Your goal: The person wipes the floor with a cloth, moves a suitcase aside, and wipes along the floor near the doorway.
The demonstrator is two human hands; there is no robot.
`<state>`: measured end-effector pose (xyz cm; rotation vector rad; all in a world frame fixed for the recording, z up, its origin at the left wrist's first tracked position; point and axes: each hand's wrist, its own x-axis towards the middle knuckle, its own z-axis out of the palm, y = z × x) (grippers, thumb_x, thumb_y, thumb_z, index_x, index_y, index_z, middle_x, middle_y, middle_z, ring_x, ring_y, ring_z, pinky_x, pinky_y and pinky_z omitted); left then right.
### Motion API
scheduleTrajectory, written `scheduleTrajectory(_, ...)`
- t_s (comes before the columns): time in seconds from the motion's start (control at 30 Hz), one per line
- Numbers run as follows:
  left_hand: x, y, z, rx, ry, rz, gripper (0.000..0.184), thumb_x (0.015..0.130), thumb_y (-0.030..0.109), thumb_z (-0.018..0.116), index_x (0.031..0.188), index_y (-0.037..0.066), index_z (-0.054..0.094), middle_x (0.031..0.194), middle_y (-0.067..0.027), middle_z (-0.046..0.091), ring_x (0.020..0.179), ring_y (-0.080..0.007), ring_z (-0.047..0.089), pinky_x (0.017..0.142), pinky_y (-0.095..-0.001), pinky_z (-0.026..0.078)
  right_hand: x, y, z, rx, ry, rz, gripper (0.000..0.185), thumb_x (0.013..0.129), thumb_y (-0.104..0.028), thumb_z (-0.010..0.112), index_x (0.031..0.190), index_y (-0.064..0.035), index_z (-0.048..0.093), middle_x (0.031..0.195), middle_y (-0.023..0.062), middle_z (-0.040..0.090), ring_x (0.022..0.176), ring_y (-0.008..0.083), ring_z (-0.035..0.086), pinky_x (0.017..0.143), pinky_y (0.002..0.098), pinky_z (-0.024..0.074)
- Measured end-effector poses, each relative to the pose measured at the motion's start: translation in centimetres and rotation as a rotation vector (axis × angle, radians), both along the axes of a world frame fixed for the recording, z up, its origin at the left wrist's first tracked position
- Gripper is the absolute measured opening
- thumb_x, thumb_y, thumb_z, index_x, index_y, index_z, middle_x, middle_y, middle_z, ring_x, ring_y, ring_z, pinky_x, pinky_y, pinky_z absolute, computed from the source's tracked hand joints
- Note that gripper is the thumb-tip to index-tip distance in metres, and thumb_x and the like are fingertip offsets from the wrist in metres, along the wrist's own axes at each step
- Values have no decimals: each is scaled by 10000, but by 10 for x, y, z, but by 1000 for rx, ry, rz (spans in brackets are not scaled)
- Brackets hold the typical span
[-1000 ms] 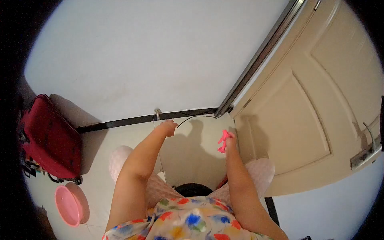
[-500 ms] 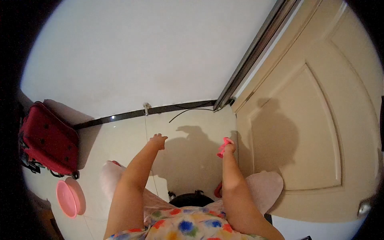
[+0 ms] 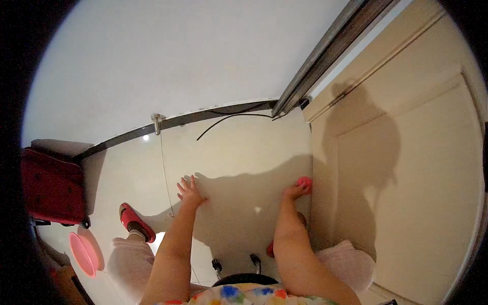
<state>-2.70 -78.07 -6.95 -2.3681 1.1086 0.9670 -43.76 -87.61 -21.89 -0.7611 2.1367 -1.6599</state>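
Observation:
My right hand (image 3: pixel 293 192) is closed around a bunched pink cloth (image 3: pixel 305 183), close to the bottom of the beige door (image 3: pixel 406 203). Whether the cloth touches the door, I cannot tell. Out in front of me my left hand (image 3: pixel 190 194) has its fingers spread and holds nothing, with the tiled floor (image 3: pixel 229 152) below it.
A red suitcase (image 3: pixel 53 188) stands at the far left, with a pink basin (image 3: pixel 84 254) near it. A black cable (image 3: pixel 223 118) lies along the wall by a metal doorstop (image 3: pixel 157 123). I sit on a wheeled stool (image 3: pixel 249 278); a red shoe (image 3: pixel 136 222) shows on my left foot.
My right hand has moved right with the cloth, which is now more crumpled. My left hand has spread its fingers. The view has shifted, and my left foot now shows.

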Motion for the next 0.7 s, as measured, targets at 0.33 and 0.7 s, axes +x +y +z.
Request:
scheduleTrajectory(0.33,1,-33,-30,-172,-47,174,1362,515,489,873,1493,205,-32,1516,-239,-146,1395,-464,-85,1092,-606,131,20,-114,4,219,846,406,508,909,-98,515,1392,-74,360,1488,183,251,1373,355,252,1106,451,271)
scheduleTrajectory(0.7,1,-44,-36,-119,-81,159,1390,470,438,905,1481,154,-5,1499,-293,-97,1375,-517,-25,1062,-629,187,64,-265,44,322,761,530,518,909,-69,489,1404,-89,339,1478,166,271,1359,359,264,1085,442,293)
